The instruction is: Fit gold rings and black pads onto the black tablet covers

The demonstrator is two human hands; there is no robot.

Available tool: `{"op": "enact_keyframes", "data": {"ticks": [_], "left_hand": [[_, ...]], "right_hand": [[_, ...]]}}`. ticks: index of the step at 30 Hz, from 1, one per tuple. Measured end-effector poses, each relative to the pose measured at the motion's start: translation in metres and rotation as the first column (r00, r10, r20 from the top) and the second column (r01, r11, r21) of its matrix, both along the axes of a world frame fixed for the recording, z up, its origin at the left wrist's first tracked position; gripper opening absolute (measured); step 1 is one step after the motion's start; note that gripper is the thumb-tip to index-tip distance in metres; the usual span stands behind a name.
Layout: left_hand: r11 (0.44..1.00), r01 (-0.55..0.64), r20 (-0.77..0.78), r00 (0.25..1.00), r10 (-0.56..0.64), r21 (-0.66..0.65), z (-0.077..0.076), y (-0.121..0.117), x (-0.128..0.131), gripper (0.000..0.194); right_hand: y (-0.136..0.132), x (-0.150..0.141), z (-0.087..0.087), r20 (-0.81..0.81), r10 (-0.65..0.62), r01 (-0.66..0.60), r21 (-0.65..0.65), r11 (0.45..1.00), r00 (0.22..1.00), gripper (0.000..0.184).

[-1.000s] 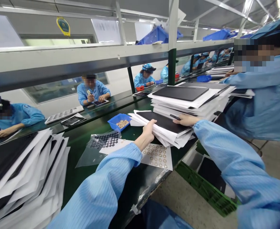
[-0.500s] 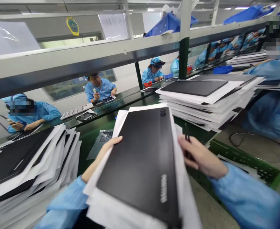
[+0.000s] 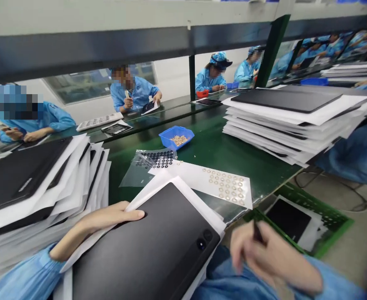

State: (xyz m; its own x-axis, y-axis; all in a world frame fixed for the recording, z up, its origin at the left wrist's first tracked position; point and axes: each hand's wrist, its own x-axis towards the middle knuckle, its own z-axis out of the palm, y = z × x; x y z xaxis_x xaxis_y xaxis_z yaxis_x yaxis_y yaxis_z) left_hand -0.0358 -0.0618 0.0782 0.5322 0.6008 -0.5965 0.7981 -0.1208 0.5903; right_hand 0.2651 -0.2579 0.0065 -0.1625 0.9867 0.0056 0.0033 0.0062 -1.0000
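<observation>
My left hand [image 3: 108, 218] grips the far left edge of a dark grey tablet back cover [image 3: 133, 254], thumb on top. The cover lies on white paper sheets and is tilted, its two round camera rings at the right corner. To the right of the cover, above my lap, my right hand [image 3: 265, 254] is closed around thin black tweezers [image 3: 257, 233]; motion blurs its fingers. Just beyond the cover, a white strip [image 3: 199, 183] carries rows of small gold-coloured rings. Beside it lies a clear plastic sheet [image 3: 136, 171] with black rings.
Tall stacks of dark covers between white sheets stand at left [image 3: 23, 183] and right [image 3: 283, 100]. A blue bin [image 3: 186, 143] holds small tan pieces. Below right, a green crate [image 3: 336, 233] contains a dark panel. A shelf beam [image 3: 139, 41] crosses above; co-workers [image 3: 133, 91] sit opposite.
The cover has turned and moved lower left, uncovering the ring strip and blue bin. My right hand has come away from its edge, downward, still with the tweezers. The view has tilted down.
</observation>
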Motion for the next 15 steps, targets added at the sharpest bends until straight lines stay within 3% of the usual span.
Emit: {"op": "enact_keyframes", "data": {"ticks": [2, 3, 4, 6, 7, 8, 11, 13, 15], "left_hand": [[0.977, 0.14, -0.053, 0.99, -0.133, 0.162, 0.004, -0.002, 0.005, 0.057], [0.933, 0.191, -0.099, 0.981, -0.169, 0.305, 0.006, -0.007, 0.007, 0.057], [0.854, 0.223, -0.144, 0.974, -0.175, 0.47, 0.007, -0.013, 0.009, 0.059], [0.639, 0.258, -0.176, 0.966, -0.191, 0.724, 0.008, -0.031, 0.018, 0.063], [0.557, 0.282, -0.162, 0.953, -0.256, 0.781, 0.009, -0.041, 0.024, 0.062], [0.518, 0.326, -0.145, 0.922, -0.36, 0.791, 0.008, -0.051, 0.032, 0.059], [0.502, 0.522, -0.141, 0.777, -0.614, 0.69, 0.003, -0.071, 0.054, 0.054], [0.512, 0.58, -0.137, 0.735, -0.664, 0.633, -0.003, -0.074, 0.065, 0.056], [0.53, 0.567, -0.105, 0.739, -0.666, 0.63, -0.009, -0.071, 0.07, 0.055]], "right_hand": [[0.019, 0.025, 0.018, -0.045, -0.341, 0.343, 0.053, 0.938, 0.939, 0.063], [0.032, 0.036, 0.025, -0.024, -0.445, 0.445, 0.094, 0.89, 0.895, 0.064], [0.047, 0.045, 0.031, 0.005, -0.492, 0.488, 0.11, 0.866, 0.871, 0.066], [0.079, 0.059, 0.036, 0.048, -0.485, 0.484, 0.033, 0.874, 0.873, 0.07], [0.096, 0.064, 0.035, 0.053, -0.489, 0.489, 0.008, 0.872, 0.871, 0.067], [0.111, 0.067, 0.032, 0.053, -0.495, 0.495, 0.007, 0.869, 0.867, 0.061], [0.148, 0.072, 0.017, 0.063, -0.509, 0.505, 0.063, 0.861, 0.859, 0.046], [0.163, 0.074, 0.005, 0.082, -0.52, 0.514, 0.085, 0.853, 0.85, 0.043], [0.173, 0.075, -0.006, 0.098, -0.548, 0.538, 0.112, 0.835, 0.83, 0.043]]}}
